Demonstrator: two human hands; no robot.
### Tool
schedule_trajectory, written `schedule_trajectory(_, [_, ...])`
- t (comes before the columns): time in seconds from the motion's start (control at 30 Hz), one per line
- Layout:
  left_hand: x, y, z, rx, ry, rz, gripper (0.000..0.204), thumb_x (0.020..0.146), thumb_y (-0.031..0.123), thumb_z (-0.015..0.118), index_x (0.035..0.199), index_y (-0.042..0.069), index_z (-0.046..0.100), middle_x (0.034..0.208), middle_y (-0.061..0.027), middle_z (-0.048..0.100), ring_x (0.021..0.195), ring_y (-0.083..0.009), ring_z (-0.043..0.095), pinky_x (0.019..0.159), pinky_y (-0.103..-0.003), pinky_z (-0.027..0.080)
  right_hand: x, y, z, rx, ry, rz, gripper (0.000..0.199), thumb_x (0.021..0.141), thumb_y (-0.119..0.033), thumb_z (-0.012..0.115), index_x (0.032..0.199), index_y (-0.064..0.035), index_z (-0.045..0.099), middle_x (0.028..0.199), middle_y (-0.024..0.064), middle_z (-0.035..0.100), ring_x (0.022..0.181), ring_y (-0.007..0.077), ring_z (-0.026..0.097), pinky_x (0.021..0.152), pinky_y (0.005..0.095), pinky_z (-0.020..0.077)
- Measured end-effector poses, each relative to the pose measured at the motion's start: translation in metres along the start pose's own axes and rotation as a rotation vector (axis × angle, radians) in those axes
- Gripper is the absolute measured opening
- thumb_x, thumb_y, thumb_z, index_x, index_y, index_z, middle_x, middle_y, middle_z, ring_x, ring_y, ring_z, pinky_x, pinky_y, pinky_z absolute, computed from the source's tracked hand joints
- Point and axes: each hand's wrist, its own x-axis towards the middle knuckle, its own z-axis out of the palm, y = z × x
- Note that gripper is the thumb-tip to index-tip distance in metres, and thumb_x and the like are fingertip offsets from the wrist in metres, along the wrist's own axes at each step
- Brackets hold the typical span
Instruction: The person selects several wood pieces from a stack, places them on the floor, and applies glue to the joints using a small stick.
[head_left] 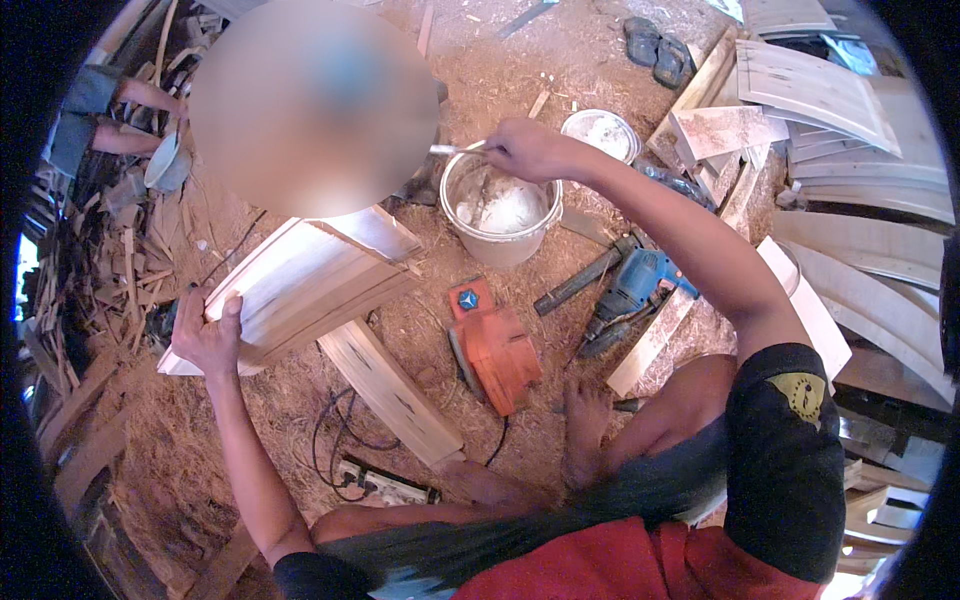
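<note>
On the left, the left hand (207, 338) is clamped around the near edge of a curved wooden panel (300, 290), which tilts up off the sawdust floor (250, 410). Right of the panel, an orange sander (495, 350) and a blue drill (630, 290) lie on the ground. Farther off, the right hand (528, 150) pinches a thin stick (455, 150) over a white bucket (500, 212) of pale paste.

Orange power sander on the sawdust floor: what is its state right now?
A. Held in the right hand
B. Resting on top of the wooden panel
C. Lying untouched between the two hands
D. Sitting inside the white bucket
C: the orange power sander lies on the sawdust, touched by neither hand; the left hand grips the wooden panel, and the right hand holds a tool over the white bucket.
</note>
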Motion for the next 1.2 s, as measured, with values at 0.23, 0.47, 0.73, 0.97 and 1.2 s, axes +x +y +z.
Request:
schedule_trajectory(0.23, [-0.006,0.020,-0.011,0.082,-0.112,0.025,0.057,0.073,0.059,0.075,0.079,0.003,0.065,0.075,-0.0108,0.061,0.067,-0.0320,0.061,0.059,-0.040,0.047,-0.004,-0.003,0.044,-0.652,-0.218,0.023,0.019,0.085,-0.019,0.060,0.087,-0.0075,0.075,0.087,0.0141,0.073,0.080,0.0312,0.071,0.066,0.0440,0.0556])
schedule_trajectory(0.47, [0.004,0.041,-0.017,0.245,-0.280,-0.173,0.060,0.077,0.064,0.069,0.079,0.004,0.069,0.074,-0.0164,0.065,0.069,-0.0363,0.065,0.060,-0.043,0.048,-0.012,0.005,0.031,-0.445,-0.172,0.052,0.017,0.083,-0.021,0.063,0.090,-0.0107,0.075,0.089,0.0134,0.073,0.082,0.0309,0.072,0.065,0.0442,0.0570])
schedule_trajectory(0.73, [0.017,0.055,0.017,0.084,-0.406,-0.466,0.081,0.080,0.080,0.049,0.081,0.001,0.072,0.068,-0.0250,0.064,0.073,-0.0410,0.067,0.070,-0.048,0.050,-0.066,0.020,-0.091,0.324,-0.079,0.335,0.030,0.083,-0.032,0.072,0.089,-0.0023,0.074,0.075,0.0075,0.068,0.067,0.0144,0.065,0.060,0.0330,0.0529])
schedule_trajectory(0.97, [0.040,0.088,0.028,-0.121,-0.462,-0.576,0.083,0.081,0.080,0.048,0.094,0.003,0.075,0.072,-0.0253,0.066,0.078,-0.0401,0.067,0.076,-0.046,0.050,-0.061,-0.053,-0.075,0.472,0.300,-0.033,0.022,0.090,-0.018,0.068,0.107,-0.0054,0.072,0.081,0.0034,0.069,0.068,0.0093,0.062,0.059,0.0256,0.0477])
schedule_trajectory(1.2, [0.046,0.099,0.022,-0.078,-0.411,-0.535,0.085,0.079,0.081,0.049,0.098,0.002,0.075,0.069,-0.0227,0.067,0.076,-0.0364,0.068,0.074,-0.045,0.050,-0.044,-0.096,-0.029,0.371,0.487,-0.035,0.019,0.090,-0.009,0.064,0.106,-0.0010,0.071,0.086,0.0114,0.070,0.075,0.0161,0.065,0.068,0.0298,0.0521])
